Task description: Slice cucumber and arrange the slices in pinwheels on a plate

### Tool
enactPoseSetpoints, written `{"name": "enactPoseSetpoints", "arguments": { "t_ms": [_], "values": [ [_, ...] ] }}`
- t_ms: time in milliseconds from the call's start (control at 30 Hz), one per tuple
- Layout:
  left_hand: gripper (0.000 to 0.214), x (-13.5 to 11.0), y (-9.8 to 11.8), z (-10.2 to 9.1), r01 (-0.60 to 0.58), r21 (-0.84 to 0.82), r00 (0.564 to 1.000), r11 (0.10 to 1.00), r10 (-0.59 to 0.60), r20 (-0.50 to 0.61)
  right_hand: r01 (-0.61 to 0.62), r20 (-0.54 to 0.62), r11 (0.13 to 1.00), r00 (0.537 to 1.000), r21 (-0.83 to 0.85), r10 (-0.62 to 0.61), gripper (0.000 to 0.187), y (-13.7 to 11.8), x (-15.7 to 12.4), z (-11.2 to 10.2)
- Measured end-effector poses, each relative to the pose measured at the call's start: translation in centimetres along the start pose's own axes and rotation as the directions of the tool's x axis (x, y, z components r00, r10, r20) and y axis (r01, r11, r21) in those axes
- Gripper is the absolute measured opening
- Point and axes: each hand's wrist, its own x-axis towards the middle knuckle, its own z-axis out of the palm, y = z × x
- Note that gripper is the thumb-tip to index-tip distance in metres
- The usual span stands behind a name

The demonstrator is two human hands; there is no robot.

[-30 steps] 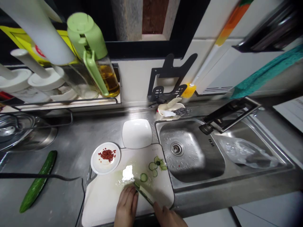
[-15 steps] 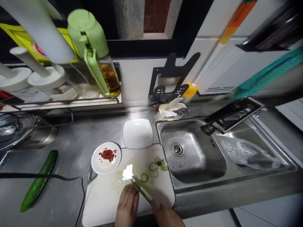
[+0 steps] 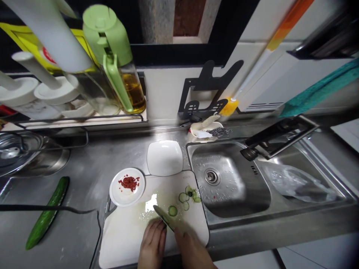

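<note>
My left hand point(image 3: 152, 244) lies on the white cutting board point(image 3: 123, 235), fingers curled over a piece of cucumber that it mostly hides. My right hand point(image 3: 191, 250) grips a knife point(image 3: 163, 218) whose blade points up-left, just beside my left fingertips. Several cucumber slices point(image 3: 183, 197) lie on the board's right part, near the sink. A small round plate with red bits point(image 3: 127, 182) sits at the board's upper left. A whole cucumber point(image 3: 46, 213) lies on the steel counter at the far left.
An empty square white dish point(image 3: 165, 157) stands behind the board. The steel sink point(image 3: 227, 183) is at the right with a faucet point(image 3: 276, 136) over it and a plastic bag point(image 3: 297, 183) in the drain area. An oil bottle point(image 3: 123, 74) and jars stand on a rear shelf.
My right hand has slid left along the board, bringing the knife blade closer to my left fingertips. The left hand has barely moved. The view shifted slightly.
</note>
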Motion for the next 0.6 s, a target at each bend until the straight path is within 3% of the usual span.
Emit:
{"name": "enactPoseSetpoints", "arguments": {
  "t_ms": [100,300,600],
  "values": [
    [0.025,-0.1,-0.1,0.0,-0.011,-0.003,1.0,1.0,0.011,-0.009,-0.03,0.093,0.996,0.995,-0.081,0.037,0.054,-0.2,0.9,0.7],
    [0.025,-0.2,-0.1,0.1,-0.006,0.0,1.0,1.0,0.006,-0.005,-0.04,0.103,0.996,0.994,-0.079,0.048,0.059,-0.1,0.9,0.6],
    [0.025,-0.6,-0.8,0.1,-0.018,-0.001,0.999,1.0,0.018,0.038,-0.15,0.315,0.989,0.938,-0.003,0.144,0.066,0.7,-1.5,-3.5]
  ]
}}
